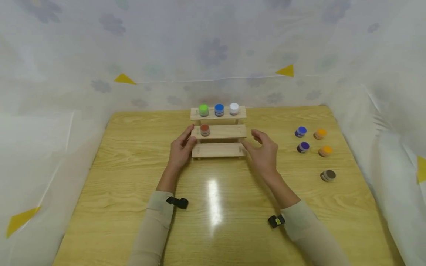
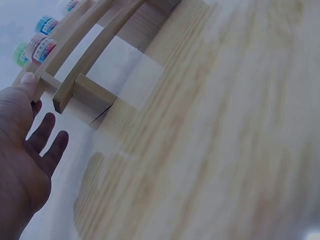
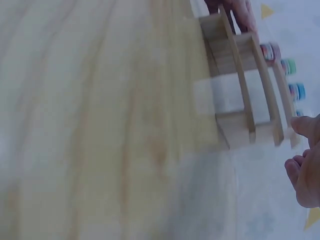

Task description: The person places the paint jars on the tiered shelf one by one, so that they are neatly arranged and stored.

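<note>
A three-tier wooden stand (image 1: 218, 150) stands at the back middle of the table. My left hand (image 1: 180, 150) is at its left end, the thumb touching the end of the middle tier in the left wrist view and the other fingers loosely spread. My right hand (image 1: 266, 154) is beside the right end, thumb tip close to the tiers, fingers relaxed and slightly bent. On the middle tier sits a red-brown-lidded jar (image 1: 205, 130). The top tier bears a green-lidded jar (image 1: 203, 110), a blue-lidded jar (image 1: 219, 110) and a white-lidded jar (image 1: 234, 108). Bare wood shows on the lowest tier.
Right of the stand, several jars are on the wooden table (image 1: 133, 177): two blue-purple-lidded ones, including a dark purple jar (image 1: 303, 147), two orange ones, including an orange jar (image 1: 325, 150), and a dark brown jar (image 1: 328, 175). White flowered sheeting (image 1: 213, 85) hangs around the table.
</note>
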`<state>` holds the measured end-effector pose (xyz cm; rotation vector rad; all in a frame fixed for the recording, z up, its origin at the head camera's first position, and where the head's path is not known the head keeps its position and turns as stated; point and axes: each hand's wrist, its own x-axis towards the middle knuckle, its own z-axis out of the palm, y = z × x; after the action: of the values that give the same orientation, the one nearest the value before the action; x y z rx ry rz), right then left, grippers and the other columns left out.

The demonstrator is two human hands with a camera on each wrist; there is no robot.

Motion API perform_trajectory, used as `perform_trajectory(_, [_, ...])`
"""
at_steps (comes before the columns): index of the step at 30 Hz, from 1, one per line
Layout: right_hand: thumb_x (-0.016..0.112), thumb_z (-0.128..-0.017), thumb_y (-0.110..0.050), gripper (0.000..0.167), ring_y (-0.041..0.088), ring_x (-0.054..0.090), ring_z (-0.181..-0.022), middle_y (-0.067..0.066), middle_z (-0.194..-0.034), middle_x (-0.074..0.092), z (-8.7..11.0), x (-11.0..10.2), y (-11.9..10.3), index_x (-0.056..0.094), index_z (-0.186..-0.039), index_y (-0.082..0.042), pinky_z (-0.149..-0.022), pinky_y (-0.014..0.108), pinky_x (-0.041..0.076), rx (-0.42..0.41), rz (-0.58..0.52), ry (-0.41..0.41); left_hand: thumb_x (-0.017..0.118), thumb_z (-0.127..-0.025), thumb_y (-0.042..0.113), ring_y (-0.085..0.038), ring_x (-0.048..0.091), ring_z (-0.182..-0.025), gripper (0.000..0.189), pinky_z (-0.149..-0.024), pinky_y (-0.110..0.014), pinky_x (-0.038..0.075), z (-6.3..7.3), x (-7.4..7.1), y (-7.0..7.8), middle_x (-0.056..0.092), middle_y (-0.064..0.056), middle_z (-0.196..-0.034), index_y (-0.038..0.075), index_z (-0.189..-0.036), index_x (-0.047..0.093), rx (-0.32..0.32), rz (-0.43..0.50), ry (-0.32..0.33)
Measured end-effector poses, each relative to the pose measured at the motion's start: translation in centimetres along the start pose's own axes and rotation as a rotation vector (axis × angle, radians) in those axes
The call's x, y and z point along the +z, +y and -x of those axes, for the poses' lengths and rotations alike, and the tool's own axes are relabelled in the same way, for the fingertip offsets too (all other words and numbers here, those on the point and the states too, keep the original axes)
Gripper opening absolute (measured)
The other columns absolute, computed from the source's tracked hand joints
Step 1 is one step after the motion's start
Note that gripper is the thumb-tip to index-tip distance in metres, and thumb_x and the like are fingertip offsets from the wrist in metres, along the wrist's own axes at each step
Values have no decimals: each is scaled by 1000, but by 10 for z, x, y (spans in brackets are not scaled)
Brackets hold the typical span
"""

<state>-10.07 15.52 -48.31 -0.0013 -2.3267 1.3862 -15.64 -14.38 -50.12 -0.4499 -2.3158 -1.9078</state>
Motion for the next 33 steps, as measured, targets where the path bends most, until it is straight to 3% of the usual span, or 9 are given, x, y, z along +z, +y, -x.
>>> perform_trajectory(11, [85, -93, -16, 51, 39, 66, -124, 23, -133, 69, 16, -59, 46, 67, -136, 4, -104, 51, 56, 199, 74, 169, 60, -107, 0, -36, 46, -149, 48, -118, -48, 46, 0, 2, 0, 48, -19, -160, -1, -154, 51, 7, -4, -15])
perform_trajectory(18, [82, -96, -27, 57, 30, 64, -127, 17, -139, 67, 25, -97, 60, 64, -141, 1, -102, 31, 58, 360, 134, 216, 62, -106, 1, -36, 47, -148, 48, -117, -49, 47, -1, 2, 2, 49, -20, -159, -2, -153, 51, 10, 4, -2])
perform_trajectory(25, [82, -96, -22, 55, 35, 63, -127, 20, -139, 66, 22, -122, 75, 64, -142, 2, -110, 39, 54, 381, 201, 339, 62, -106, 0, -35, 49, -146, 48, -115, -45, 49, -1, 0, 2, 49, -20, -159, -2, -153, 51, 18, 3, -4])
perform_trajectory(28, [81, -96, -19, 55, 36, 62, -129, 22, -141, 65, 19, -128, 85, 62, -142, 4, -112, 37, 52, 387, 192, 338, 62, -106, 1, -34, 49, -147, 48, -115, -44, 49, -1, -1, 2, 49, -19, -159, -3, -153, 51, 16, 10, -7])
perform_trajectory(33, [77, -100, -24, 57, 31, 60, -135, 18, -147, 61, 13, -132, 95, 58, -149, -1, -113, 32, 51, 470, 159, 247, 62, -107, 2, -35, 48, -147, 48, -116, -47, 48, 0, -1, 2, 49, -19, -159, -3, -153, 50, 11, 16, -5])
